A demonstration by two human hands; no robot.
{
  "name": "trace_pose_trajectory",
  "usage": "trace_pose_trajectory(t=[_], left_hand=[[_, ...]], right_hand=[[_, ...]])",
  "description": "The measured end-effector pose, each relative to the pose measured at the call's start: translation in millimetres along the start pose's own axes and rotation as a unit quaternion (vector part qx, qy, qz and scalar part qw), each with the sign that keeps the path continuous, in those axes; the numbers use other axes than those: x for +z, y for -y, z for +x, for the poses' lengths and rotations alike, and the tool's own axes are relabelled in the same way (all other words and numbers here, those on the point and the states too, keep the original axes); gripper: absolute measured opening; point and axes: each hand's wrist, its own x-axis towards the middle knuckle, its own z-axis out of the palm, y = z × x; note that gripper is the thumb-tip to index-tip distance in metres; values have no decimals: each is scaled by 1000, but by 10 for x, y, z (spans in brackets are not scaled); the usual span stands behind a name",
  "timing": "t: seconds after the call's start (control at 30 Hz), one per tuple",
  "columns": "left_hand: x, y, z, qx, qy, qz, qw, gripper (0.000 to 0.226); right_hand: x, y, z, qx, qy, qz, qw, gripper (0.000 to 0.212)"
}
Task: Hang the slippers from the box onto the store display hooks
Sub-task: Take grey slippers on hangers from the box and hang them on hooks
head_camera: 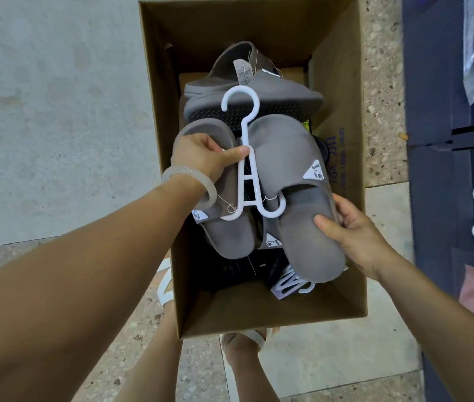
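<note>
Left hand (201, 158) pinches the white hanger (247, 158); right hand (354, 236) grips the grey slipper (296, 181) above the box (343, 117).

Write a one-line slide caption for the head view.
Over the open box, left hand pinches a white hanger carrying grey slippers; right hand grips one heel.

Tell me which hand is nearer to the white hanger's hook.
Left. The left hand pinches the white hanger on its stem just below the hook; the right hand grips the right slipper by its heel end, farther away.
</note>
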Motion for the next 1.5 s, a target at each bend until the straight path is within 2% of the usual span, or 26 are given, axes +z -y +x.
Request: trace_pose_trajectory(t=[0.1,0.2,0.27,0.3,0.37,0.43,0.63,0.8,0.9,1.03,1.13,1.27,1.5], left_hand=[[6,-42,-81,38,30,8,999,44],[-4,-51,-147,63,50,7,997,42],[-10,-55,-151,75,61,12,995,41],[-4,-59,-149,81,64,14,995,40],[26,-73,-143,93,64,18,993,40],[72,-90,-142,107,62,28,992,41],[134,-144,-169,151,75,53,984,41],[117,-92,-155,147,96,88,980,44],[104,-22,-165,213,123,204,948,45],[47,117,-200,394,100,355,842,51],[-2,116,-280,422,80,418,800,49],[-5,-82,-462,406,87,459,785,43],[-204,-783,-898,434,137,406,792,43]], right_hand=[[-15,12,14,53,48,-42,997,43],[-78,253,110,109,122,-95,982,69],[-105,479,173,80,117,-152,978,77],[-100,591,207,42,82,-154,984,77],[-48,835,258,-45,-15,-82,995,70],[30,1083,345,-99,-57,-31,993,59],[287,1378,593,-152,-34,-239,958,23],[325,1321,595,-185,-82,-259,945,23],[334,1327,591,-184,-99,-298,931,29],[370,1372,554,-197,-119,-323,918,29],[385,1372,469,-189,-123,-314,922,26],[355,1415,227,-198,-138,-308,920,23],[81,1938,-411,-242,-170,-266,917,24]])
